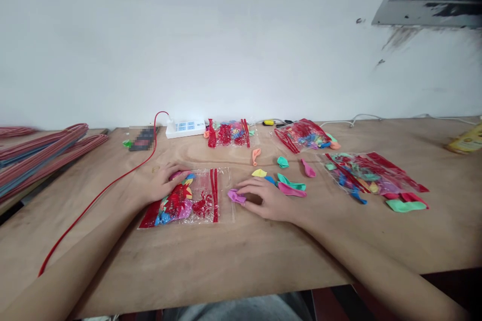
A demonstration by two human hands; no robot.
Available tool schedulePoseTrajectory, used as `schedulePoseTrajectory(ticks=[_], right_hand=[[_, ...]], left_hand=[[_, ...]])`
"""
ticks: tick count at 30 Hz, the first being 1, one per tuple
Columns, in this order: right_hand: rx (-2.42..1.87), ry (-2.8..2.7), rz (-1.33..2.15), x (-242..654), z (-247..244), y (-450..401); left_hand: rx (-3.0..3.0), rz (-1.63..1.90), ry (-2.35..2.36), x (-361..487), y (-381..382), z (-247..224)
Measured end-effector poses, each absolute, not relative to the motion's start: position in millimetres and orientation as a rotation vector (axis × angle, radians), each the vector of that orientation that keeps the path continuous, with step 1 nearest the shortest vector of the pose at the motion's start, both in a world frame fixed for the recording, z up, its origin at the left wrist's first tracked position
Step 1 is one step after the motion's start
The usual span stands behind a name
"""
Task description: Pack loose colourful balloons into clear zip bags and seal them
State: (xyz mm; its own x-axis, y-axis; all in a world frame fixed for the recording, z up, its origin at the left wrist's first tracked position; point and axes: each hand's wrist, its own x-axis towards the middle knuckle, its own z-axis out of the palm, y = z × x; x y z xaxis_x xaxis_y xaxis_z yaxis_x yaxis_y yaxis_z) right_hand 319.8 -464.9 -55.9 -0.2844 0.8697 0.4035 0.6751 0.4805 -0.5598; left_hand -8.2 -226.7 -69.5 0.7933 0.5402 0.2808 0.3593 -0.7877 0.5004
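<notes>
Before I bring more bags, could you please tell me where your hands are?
Left hand on clear balloon bag. Right hand touching pink balloon. Red cable beside left arm.

Scuffed white wall [188, 35] above a long plywood table [241, 261]

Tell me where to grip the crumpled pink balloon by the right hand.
Pinch the crumpled pink balloon by its raised folds, coming from the right, where the right hand lies. It sits flat on the wooden table, so the folds give the easiest hold.
</notes>
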Motion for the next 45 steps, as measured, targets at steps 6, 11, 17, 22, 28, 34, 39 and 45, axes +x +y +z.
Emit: schedulePoseTrajectory(ticks=[6, 11, 17, 22, 28, 34, 39, 45], right_hand=[[-1.233, -2.2, 0.259, 321.7, -47.5, -474.2], [-1.239, -2.28, 0.195, 324.1, -55.4, -475.2], [-1.254, -2.264, 0.223, 322.0, -57.9, -473.2], [-1.253, -2.217, 0.177, 318.9, -52.7, -477.1], [-1.242, -2.188, 0.104, 314.9, -57.5, -481.7], [-1.316, -2.344, 0.216, 303.1, -57.4, -474.9], [-1.296, -2.429, 0.298, 297.1, -54.7, -473.0], [-1.183, -2.487, 0.317, 291.8, -54.0, -468.7]], left_hand=[[2.545, 0.601, 0.673, -8.5, -226.1, -72.2], [2.549, 0.611, 0.669, -8.0, -225.8, -73.2], [2.554, 0.604, 0.689, -6.8, -229.1, -69.0], [2.545, 0.604, 0.701, -6.8, -230.2, -67.4], [2.548, 0.598, 0.671, -7.1, -229.8, -67.0], [2.554, 0.612, 0.651, -7.0, -227.8, -70.0], [2.553, 0.611, 0.65, -7.9, -227.1, -71.0], [2.561, 0.606, 0.643, -6.9, -230.0, -67.4]])
